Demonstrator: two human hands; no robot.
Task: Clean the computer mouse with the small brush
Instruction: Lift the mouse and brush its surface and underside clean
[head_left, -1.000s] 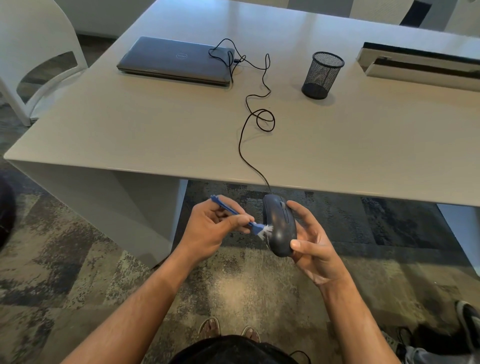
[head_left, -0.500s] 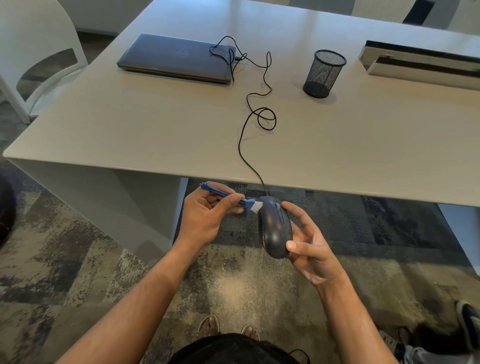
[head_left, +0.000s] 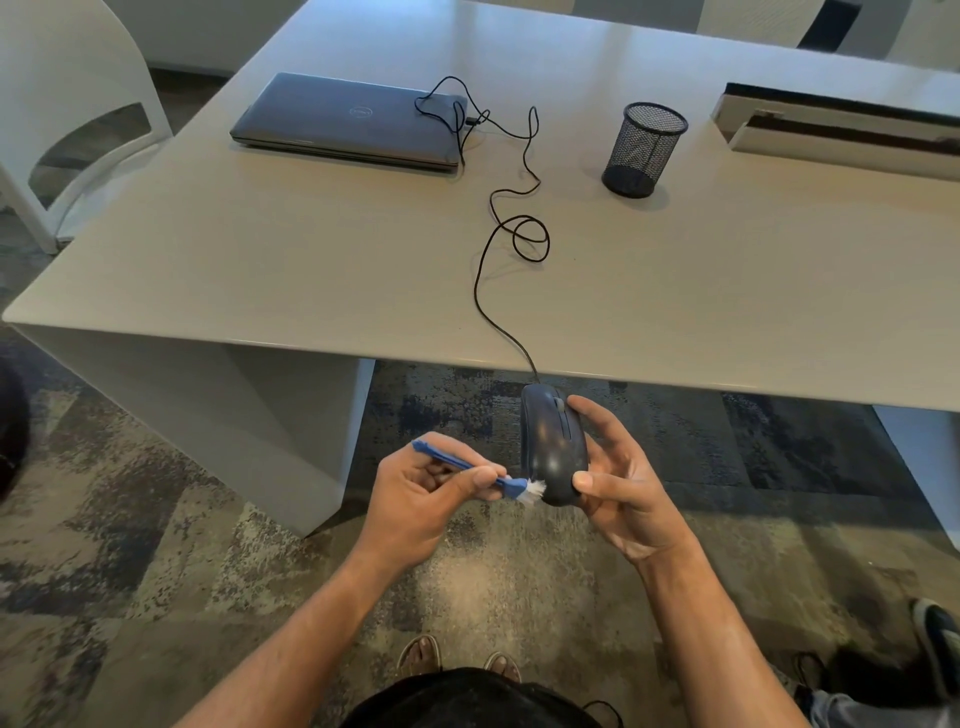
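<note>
Patterned carpet (head_left: 130, 545) fills the lower half of the frame, and a pale table (head_left: 311, 270) spans the upper half, its near edge running across the middle. On the table, a closed laptop (head_left: 348, 122) sits in the upper left of centre, a black mesh cup (head_left: 644, 148) stands upright to its right, and a long white box (head_left: 841, 130) lies at the upper right edge. A white chair (head_left: 67, 114) shows at the far left.

Down to the action, just below the table edge, centre frame, off the table entirely: the right hand (head_left: 623, 493) is wrapped around the dark mouse (head_left: 553, 447), thumb pressed on its near end, fingers behind it, holding it on edge in the air. Its black cable (head_left: 493, 249) climbs over the table edge, loops once on the tabletop and runs up to the laptop's right side.

And the left hand (head_left: 426, 504) pinches the blue brush (head_left: 488, 478) between thumb and fingers, handle pointing up-left, white bristles touching the lower left side of the mouse, near its bottom end.

At the bottom centre, two sandalled feet (head_left: 457, 665) peek out on the carpet, and a shoe (head_left: 935, 639) shows at the lower right corner.
</note>
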